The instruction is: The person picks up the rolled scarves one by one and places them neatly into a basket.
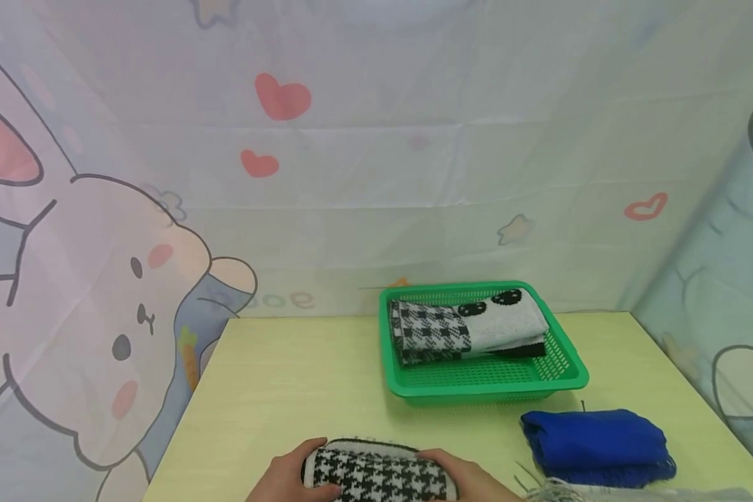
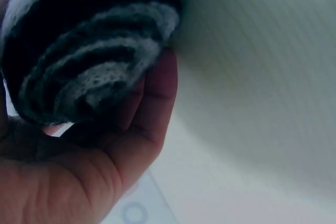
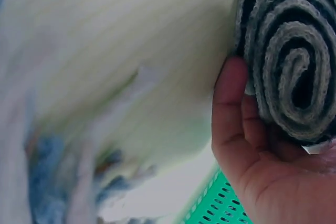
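A knitted black-and-white houndstooth scarf (image 1: pixel 379 475) is rolled up at the bottom centre of the head view. My left hand (image 1: pixel 293 475) grips its left end, and my right hand (image 1: pixel 470 481) holds the right end. In the left wrist view the fingers of the left hand (image 2: pixel 134 140) curl under the roll (image 2: pixel 100 72). The right wrist view shows the scarf's spiral end (image 3: pixel 294 61), black and grey in layers, with the fingers of the right hand (image 3: pixel 247 150) bent round its side. The roll's near side is cut off by the head view's lower edge.
A green plastic basket (image 1: pixel 486 392) stands at the back of the yellow table (image 1: pixel 276 376), holding a folded checked and white knit scarf (image 1: pixel 502 324). At right lie a folded blue scarf (image 1: pixel 596 443) and a pale fringed cloth (image 1: pixel 652 494). A printed curtain (image 1: pixel 376 167) hangs behind.
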